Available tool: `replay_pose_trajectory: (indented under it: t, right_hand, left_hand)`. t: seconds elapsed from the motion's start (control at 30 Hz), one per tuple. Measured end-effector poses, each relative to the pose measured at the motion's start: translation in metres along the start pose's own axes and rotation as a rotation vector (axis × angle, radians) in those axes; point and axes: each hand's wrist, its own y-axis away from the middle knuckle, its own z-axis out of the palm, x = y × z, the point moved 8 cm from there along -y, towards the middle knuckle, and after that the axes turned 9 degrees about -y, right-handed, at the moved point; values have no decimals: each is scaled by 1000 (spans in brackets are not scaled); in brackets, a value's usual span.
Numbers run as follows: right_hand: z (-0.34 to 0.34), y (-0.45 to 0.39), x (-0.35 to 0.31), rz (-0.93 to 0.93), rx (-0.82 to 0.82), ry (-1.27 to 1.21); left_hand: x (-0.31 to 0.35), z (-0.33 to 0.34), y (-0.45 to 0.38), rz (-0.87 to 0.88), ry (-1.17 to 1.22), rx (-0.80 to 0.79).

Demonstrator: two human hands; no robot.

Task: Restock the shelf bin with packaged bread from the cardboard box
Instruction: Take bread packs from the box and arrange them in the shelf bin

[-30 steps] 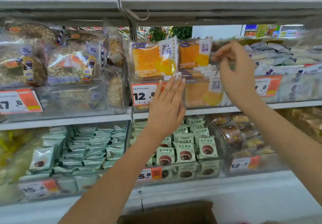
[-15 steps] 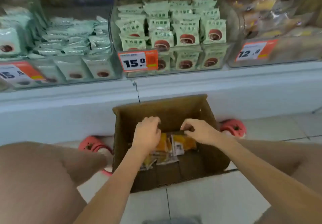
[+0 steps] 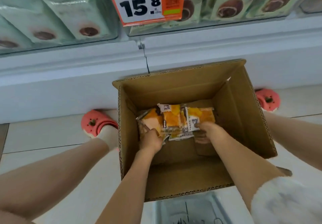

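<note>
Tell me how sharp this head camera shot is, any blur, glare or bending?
Head view: cardboard box, bread packets and price tag reasonably sharp; white patch at lower right blurred; soft glare on clear bin fronts; wide-angle bending along shelf edge.

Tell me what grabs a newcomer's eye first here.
The open cardboard box on the floor, both hands inside: the left hand and right hand grip orange bread packets. Above, an orange price tag reads 15.8; pink slippers flank the box.
</note>
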Motion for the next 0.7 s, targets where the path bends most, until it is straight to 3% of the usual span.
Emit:
replay_pose_trajectory:
  t: [0.17, 0.43, 0.53, 0.7]
  right_hand:
    - [22, -39, 19, 69, -24, -404]
    - [20, -38, 30, 38, 19, -462]
    - [15, -20, 21, -82, 3, -490]
    - [4, 38, 4, -295, -135, -331]
  left_hand:
    - [3, 16, -8, 0, 92, -73]
    - [6, 26, -14, -28, 240, -81]
    - [6, 25, -14, -58, 334, -70]
    - [9, 35, 11, -217, 777, -186]
